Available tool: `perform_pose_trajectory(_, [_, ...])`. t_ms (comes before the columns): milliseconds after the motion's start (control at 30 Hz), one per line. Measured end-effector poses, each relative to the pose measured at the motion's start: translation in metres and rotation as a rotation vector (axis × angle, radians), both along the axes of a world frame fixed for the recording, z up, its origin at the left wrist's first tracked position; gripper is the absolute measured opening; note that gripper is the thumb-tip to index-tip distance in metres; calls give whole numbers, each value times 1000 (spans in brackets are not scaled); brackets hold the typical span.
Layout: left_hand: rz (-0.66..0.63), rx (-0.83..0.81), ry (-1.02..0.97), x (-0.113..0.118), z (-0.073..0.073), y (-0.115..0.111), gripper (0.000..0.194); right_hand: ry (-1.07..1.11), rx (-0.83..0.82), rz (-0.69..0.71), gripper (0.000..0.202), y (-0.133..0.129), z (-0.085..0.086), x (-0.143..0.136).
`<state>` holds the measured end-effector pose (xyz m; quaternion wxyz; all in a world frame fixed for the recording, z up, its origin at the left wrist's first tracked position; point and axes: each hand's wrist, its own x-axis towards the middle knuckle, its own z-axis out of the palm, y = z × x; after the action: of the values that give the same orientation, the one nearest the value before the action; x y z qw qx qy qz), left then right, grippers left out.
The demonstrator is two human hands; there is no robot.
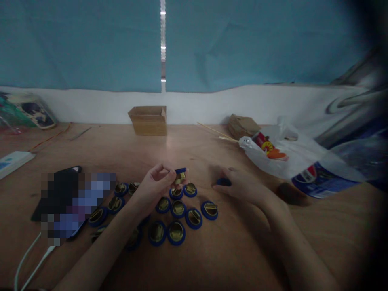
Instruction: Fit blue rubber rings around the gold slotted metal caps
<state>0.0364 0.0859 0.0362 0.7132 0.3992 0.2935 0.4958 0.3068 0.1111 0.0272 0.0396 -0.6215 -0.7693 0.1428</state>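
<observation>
The surface (218,258) is brown wood. Lots of round badges (176,233) with gold backs and blue edges lie near the middle. Two phones (87,208) and a white power strip (18,161) lie on the left. A little open box (150,126) sits far back. A see-through bag (292,155) is on the right.

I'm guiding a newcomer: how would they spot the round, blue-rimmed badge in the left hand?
On the brown wooden table, find the bare left hand over the cluster of round, blue-rimmed, gold-backed badges. The held badge shows its gold back; it is pinched in that hand, while its neighbours lie on the wood.
</observation>
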Motion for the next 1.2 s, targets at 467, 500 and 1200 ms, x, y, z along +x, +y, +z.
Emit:
perform_pose_trajectory(467, [3, 66, 153, 1, -3, -1, 33, -2, 2, 4, 30, 1, -2, 1])
perform_pose_trajectory(500, [7, 83, 184, 1, -3, -1, 32, -5, 6, 3, 31, 1, -3, 1])
perform_pose_trajectory(1200, [417, 543, 709, -1, -14, 6, 50, -45, 115, -5, 30, 1, 1, -9])
